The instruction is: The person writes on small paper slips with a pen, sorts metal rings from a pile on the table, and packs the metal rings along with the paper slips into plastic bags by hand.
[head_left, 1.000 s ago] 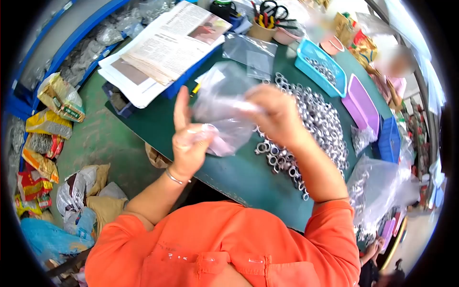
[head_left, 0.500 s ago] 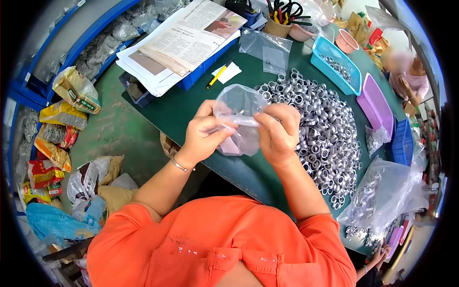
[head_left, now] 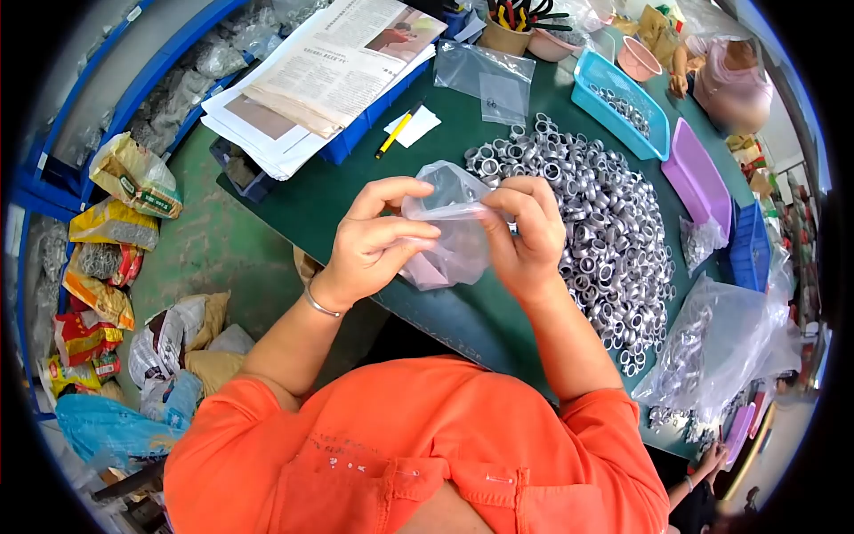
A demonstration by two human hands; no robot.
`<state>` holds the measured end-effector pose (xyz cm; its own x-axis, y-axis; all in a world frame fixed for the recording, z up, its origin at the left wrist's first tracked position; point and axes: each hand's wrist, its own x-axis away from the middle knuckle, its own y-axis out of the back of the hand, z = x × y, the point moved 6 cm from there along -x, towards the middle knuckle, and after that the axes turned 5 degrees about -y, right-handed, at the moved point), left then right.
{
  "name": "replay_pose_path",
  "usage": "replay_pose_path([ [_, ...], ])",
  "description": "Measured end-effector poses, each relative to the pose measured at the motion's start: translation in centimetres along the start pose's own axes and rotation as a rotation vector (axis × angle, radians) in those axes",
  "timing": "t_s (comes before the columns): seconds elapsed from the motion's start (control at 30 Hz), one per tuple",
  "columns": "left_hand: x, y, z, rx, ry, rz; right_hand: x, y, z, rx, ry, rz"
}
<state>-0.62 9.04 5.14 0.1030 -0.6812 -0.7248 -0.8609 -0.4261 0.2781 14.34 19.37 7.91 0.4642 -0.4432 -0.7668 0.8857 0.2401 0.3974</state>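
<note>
A clear plastic bag hangs between my two hands above the green table, its mouth facing up and partly spread. At the bag's left side is my left hand, its thumb and fingers around the edge of the film. My right hand pinches the rim on the other side between thumb and fingers. A pinkish patch shows through the lower left of the bag. Just beyond my right hand lies a large heap of grey metal rings.
Newspapers lie on a blue bin at the back left, near a yellow marker on white paper. A turquoise basket, a purple tray and a large plastic bag line the right. Other people are at the right edge.
My left hand's fingers have spread farther apart at the bag's mouth. The bag's rim has shifted and tilted. At the upper right, another person has bent forward.
</note>
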Motion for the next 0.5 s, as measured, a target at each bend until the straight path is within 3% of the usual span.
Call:
replay_pose_path([
  [0.13,-0.8,0.3,-1.3,-0.212,-0.103,0.033,0.0,0.5,1.1,0.094,0.057,-0.081],
  [0.17,-0.9,0.3,-1.5,-0.263,-0.162,0.063,0.2,0.4,0.9,-0.004,-0.096,-0.083],
  [0.23,-1.1,0.4,-2.3,-0.268,-0.221,0.059,0.5,-0.1,1.1,-0.119,-0.16,0.015],
  [0.3,-1.1,0.5,-2.8,-0.242,-0.251,0.046,0.3,-0.7,1.5,-0.21,-0.07,0.124],
  [0.43,-0.6,1.1,-2.5,-0.185,-0.169,0.031,-0.3,-0.5,1.0,-0.21,-0.07,0.193],
  [0.5,-0.6,1.4,-2.3,-0.174,-0.138,0.047,0.6,-0.1,0.1,-0.256,-0.37,0.245],
])
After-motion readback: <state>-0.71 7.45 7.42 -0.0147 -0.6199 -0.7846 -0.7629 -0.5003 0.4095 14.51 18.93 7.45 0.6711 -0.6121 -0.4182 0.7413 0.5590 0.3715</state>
